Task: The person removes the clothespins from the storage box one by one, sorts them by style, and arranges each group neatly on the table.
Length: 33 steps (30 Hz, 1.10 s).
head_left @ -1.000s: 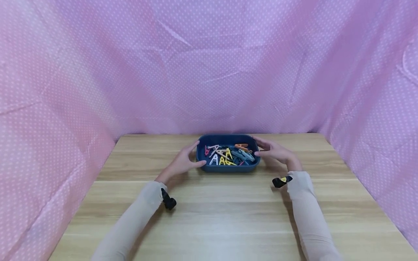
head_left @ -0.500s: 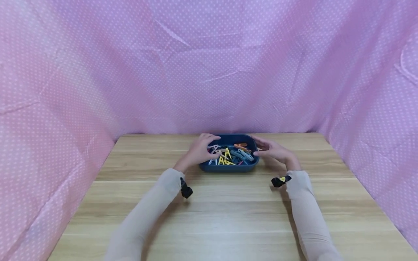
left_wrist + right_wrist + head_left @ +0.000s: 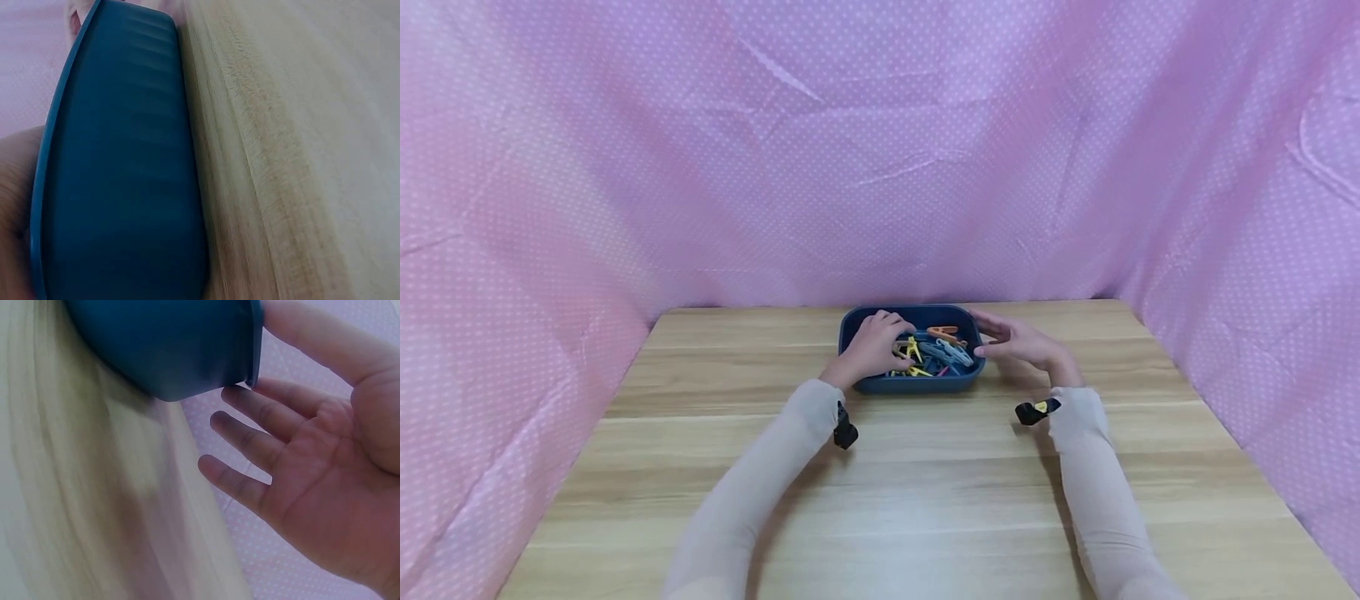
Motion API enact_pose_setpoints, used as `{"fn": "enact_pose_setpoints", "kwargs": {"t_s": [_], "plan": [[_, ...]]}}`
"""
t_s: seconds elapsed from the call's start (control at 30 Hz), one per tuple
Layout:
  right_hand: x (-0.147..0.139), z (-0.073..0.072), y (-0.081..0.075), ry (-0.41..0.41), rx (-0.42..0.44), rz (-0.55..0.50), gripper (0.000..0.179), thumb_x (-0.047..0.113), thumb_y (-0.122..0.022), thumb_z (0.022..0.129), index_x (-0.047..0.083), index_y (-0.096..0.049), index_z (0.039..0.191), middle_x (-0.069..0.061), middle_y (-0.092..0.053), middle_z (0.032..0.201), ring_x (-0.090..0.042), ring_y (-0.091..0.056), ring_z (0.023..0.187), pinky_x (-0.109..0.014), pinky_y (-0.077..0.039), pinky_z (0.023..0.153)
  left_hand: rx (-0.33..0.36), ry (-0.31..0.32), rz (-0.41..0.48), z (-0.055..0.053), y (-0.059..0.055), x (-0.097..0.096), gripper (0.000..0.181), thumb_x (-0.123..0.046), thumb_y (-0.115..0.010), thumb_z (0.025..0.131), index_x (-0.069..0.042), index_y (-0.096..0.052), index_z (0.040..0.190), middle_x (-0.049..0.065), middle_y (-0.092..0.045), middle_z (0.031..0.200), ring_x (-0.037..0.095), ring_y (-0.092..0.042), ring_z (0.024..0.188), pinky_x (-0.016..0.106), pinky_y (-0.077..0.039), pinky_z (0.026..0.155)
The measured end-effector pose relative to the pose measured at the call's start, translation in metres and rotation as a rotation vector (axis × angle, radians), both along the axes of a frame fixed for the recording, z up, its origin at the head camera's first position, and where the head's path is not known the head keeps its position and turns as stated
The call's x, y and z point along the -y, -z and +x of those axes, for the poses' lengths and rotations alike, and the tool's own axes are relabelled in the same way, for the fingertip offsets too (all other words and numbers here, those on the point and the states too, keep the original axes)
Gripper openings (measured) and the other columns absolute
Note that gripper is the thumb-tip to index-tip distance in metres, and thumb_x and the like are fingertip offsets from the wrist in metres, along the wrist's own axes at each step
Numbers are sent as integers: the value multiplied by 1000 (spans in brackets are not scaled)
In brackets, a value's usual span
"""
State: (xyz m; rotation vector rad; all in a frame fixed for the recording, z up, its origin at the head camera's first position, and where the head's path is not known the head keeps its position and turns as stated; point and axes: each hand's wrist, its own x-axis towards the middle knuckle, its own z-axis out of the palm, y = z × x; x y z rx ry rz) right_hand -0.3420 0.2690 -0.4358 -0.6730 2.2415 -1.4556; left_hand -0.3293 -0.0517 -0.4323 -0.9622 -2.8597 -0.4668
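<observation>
A dark blue rectangular basin [image 3: 917,385] stands near the table's far edge. In it lie several clothespins, among them a yellow clothespin [image 3: 913,350], an orange clothespin [image 3: 945,334] and a light blue clothespin [image 3: 955,352]. My left hand [image 3: 872,346] is over the basin's left part, thumb and fingers apart, covering the clothespins beneath. In the left wrist view the basin's side wall [image 3: 125,156] hides most of that hand. My right hand [image 3: 325,456] is at the basin's right end, fingers extended, with the thumb and fingertips at the rim.
The wood-grain table [image 3: 925,483] reaches from the basin toward me. A pink dotted cloth [image 3: 880,167] hangs behind the table and along both sides. Black wrist cameras sit on both sleeves.
My left hand has left the basin's left rim and moved right, over the clothespins inside. The right hand has stayed at the right end. The head view has shifted slightly.
</observation>
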Motion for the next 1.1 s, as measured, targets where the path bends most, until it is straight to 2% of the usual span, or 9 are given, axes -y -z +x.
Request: {"fn": "enact_pose_setpoints", "kwargs": {"t_s": [0.2, 0.43, 0.57, 0.87, 1.03, 1.1], "plan": [[2, 1, -6, 14, -75, 71, 80, 17, -72, 95, 4, -27, 160, -20, -25, 167, -39, -20, 156, -61, -20, 122, -15, 13, -10, -3, 3, -2, 55, -38, -80, 87, -14, -65, 134, 6, -62, 134, 28, -51, 130, 52, -36, 115], [4, 3, -13, 65, -163, 250, 82, 33, -76, 92, 12, -34, 159, -18, -32, 165, -41, -30, 151, -63, -28, 118, -7, 11, 4, -4, 7, -3, 54, -38, -80, 87, -14, -65, 134, 5, -63, 132, 28, -52, 127, 52, -37, 114], [6, 8, -14, 104, -204, 331, 84, 37, -78, 90, 15, -35, 159, -20, -35, 163, -43, -33, 149, -65, -30, 116, 1, 13, 11, -2, 9, -5, 53, -38, -80, 87, -14, -65, 133, 5, -63, 132, 27, -52, 128, 52, -37, 114], [12, 10, -13, 139, -286, 366, 76, 30, -72, 94, 8, -36, 158, -22, -37, 161, -42, -36, 147, -62, -29, 118, 10, 4, 37, -5, 9, -6, 51, -38, -78, 89, -15, -66, 132, 4, -64, 132, 26, -51, 128, 52, -35, 116], [10, 10, -12, 167, -273, 346, 78, 31, -74, 92, 6, -38, 157, -22, -37, 161, -42, -41, 143, -62, -29, 118, 7, 1, 31, -7, 12, -6, 50, -40, -76, 90, -16, -65, 133, 3, -63, 133, 25, -51, 128, 51, -36, 116], [9, 10, -11, 170, -266, 345, 79, 33, -75, 91, 7, -38, 157, -21, -37, 162, -42, -37, 147, -62, -27, 119, 13, -1, 31, -7, 13, -6, 51, -40, -76, 90, -15, -65, 133, 3, -63, 133, 25, -51, 128, 51, -36, 116]]}}
